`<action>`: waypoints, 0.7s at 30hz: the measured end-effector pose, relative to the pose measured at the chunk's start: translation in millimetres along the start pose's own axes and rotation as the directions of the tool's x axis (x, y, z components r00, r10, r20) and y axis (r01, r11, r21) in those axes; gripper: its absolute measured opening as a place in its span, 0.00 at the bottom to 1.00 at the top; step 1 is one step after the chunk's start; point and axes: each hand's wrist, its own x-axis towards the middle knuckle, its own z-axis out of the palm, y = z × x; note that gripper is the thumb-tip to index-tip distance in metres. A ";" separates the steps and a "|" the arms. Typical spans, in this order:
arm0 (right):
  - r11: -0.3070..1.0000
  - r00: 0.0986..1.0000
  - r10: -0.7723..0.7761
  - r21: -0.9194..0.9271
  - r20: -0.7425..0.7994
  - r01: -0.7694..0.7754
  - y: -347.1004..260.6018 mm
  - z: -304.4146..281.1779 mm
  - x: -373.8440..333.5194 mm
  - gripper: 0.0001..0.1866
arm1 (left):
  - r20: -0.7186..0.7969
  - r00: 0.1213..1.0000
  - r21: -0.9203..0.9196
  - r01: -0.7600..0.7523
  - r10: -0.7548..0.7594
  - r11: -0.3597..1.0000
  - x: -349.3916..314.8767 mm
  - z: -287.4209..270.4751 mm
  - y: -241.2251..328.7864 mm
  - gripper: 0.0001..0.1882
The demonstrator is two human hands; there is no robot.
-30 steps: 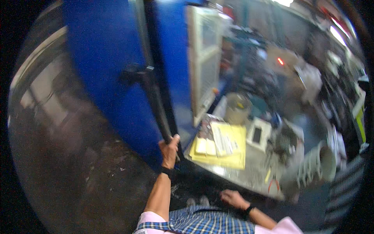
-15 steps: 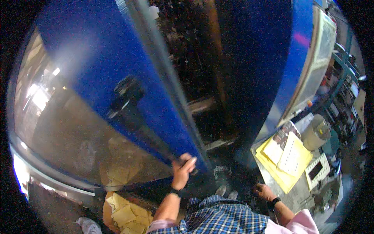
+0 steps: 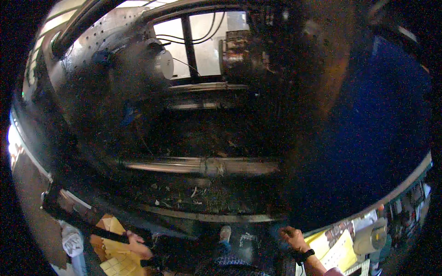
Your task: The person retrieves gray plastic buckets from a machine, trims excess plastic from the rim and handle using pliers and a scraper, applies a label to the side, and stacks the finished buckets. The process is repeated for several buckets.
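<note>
My left hand (image 3: 139,247), blurred, is at the near end of a long black door handle (image 3: 108,234), with its fingers closed around it. The door is drawn far to the left, and behind it opens the dark inside of a large machine (image 3: 207,129). A round metal part (image 3: 164,65) and a worn block-shaped part (image 3: 237,48) show in there. My right hand (image 3: 293,238) hangs low in front of the blue panel (image 3: 368,152), fingers curled. Whatever it may hold is hidden.
Metal chips lie on the ledge (image 3: 193,191) inside the sill. Yellow papers (image 3: 338,250) and a grey bin (image 3: 368,237) stand on a bench at right. At lower left are a box of yellowish paper (image 3: 115,253) and a whitish plastic bag (image 3: 72,241).
The blue door has slid left with my left hand, uncovering the machine's inside. My view has turned toward the opening. My right hand remains low at the right, fingers curled.
</note>
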 end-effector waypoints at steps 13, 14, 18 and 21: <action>0.649 0.645 -0.748 -0.370 -0.155 0.664 -325.5 91.5 415.6 0.14 | -0.500 0.790 0.003 0.412 -0.356 0.911 286.6 61.0 -84.6 0.17; 0.542 0.567 -0.816 -0.485 -0.110 0.686 -355.2 80.2 449.1 0.15 | -0.494 0.791 0.009 0.419 -0.360 0.908 304.3 71.1 -85.8 0.17; 0.164 0.509 -0.859 -0.910 0.059 0.382 -447.9 39.8 568.2 0.12 | -0.478 0.794 0.020 0.438 -0.377 0.899 343.2 107.0 -91.4 0.17; -0.279 0.636 -0.735 -0.960 0.234 0.031 -488.4 15.0 614.8 0.12 | -0.467 0.794 0.028 0.453 -0.389 0.891 368.5 125.7 -93.2 0.17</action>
